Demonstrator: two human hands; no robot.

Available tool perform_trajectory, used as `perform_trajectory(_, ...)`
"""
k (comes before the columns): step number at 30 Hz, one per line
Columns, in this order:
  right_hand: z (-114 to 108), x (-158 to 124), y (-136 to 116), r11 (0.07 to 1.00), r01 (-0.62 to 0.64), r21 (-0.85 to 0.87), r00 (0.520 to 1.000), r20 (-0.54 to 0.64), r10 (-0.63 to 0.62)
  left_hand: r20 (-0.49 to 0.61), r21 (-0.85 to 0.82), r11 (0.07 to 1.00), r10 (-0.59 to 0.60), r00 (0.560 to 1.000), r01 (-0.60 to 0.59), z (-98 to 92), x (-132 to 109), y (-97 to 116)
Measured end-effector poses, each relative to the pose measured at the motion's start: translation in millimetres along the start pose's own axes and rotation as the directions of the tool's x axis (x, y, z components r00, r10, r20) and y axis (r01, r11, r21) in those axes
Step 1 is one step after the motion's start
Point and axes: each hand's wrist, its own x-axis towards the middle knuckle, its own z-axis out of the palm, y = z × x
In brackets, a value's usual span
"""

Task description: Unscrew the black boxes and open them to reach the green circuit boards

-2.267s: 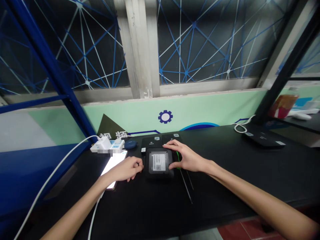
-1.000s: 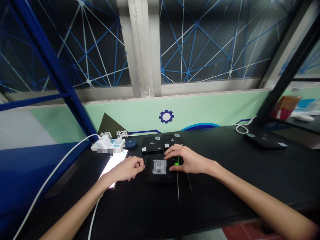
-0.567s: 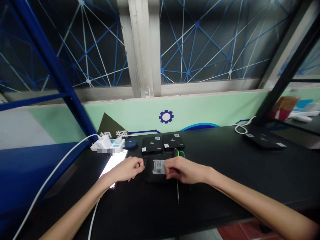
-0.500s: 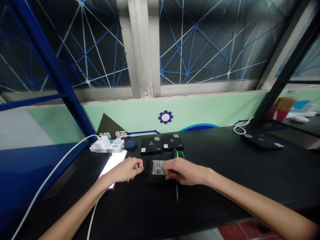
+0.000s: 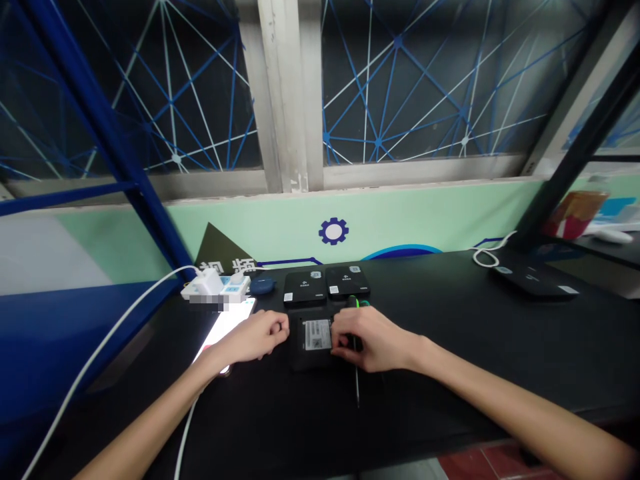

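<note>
A black box-shaped device (image 5: 311, 361) lies on the dark table with a white printed label (image 5: 317, 335) facing up. At its left edge is my left hand (image 5: 261, 335), its fingers curled and thumb against the forefinger; whether anything is between them is hidden. My right hand (image 5: 375, 339) bends over the device's right edge, fingertips pinched together beside the label. What they hold, if anything, cannot be made out. A screwdriver with a black and green handle (image 5: 354, 302) lies beneath this hand, and its thin shaft (image 5: 357, 390) sticks out toward me.
Two black boxes (image 5: 305, 287) lie side by side behind the device. A lit phone (image 5: 225, 327), a white power strip (image 5: 235, 288) with plugs and a dark blue case (image 5: 263, 286) are at left. Another flat black device (image 5: 537, 283) and a white cable (image 5: 485, 258) lie at right.
My right hand has shifted slightly right, off the label's right side, so more of the label shows. My left hand stays nearly in place. The view has moved a little.
</note>
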Motion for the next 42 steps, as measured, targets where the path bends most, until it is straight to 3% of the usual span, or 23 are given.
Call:
perform_trajectory(5,-4,1,3,0.987,-0.079,-0.143,0.988,-0.144,0.058,-0.048,0.001,1.000,0.020,0.999,-0.020,-0.5,-1,4)
perform_trajectory(9,-1,1,8,0.981,-0.077,-0.176,0.995,-0.082,0.064,-0.079,0.001,0.999,0.032,0.996,-0.032,-1.7,-1,9)
perform_trajectory(12,5,0,12,0.986,-0.071,-0.150,0.997,-0.029,0.067,-0.094,-0.001,0.999,0.035,0.995,-0.036,-1.4,-1,12)
perform_trajectory(19,7,-2,14,0.990,-0.132,-0.049,0.991,-0.033,0.131,-0.147,-0.029,0.998,0.045,0.988,-0.049,-1.3,-4,18)
perform_trajectory(27,-1,0,9,0.991,-0.131,0.028,0.983,-0.122,0.134,-0.264,-0.124,0.989,0.050,0.963,-0.085,-0.3,1,13)
perform_trajectory(32,4,1,14,0.992,-0.121,0.029,0.973,-0.193,0.124,-0.327,-0.270,0.955,0.029,0.945,-0.123,3.1,3,16)
perform_trajectory(36,7,2,18,0.989,-0.147,-0.002,0.967,-0.210,0.143,-0.317,-0.521,0.840,-0.029,0.948,-0.148,2.7,5,20)
perform_trajectory(39,8,2,20,0.989,-0.146,-0.020,0.965,-0.221,0.138,-0.235,-0.768,0.625,-0.074,0.969,-0.139,-0.4,7,22)
perform_trajectory(42,9,1,23,0.993,-0.118,-0.022,0.966,-0.235,0.110,-0.156,-0.895,0.434,-0.090,0.984,-0.102,-3.4,7,21)
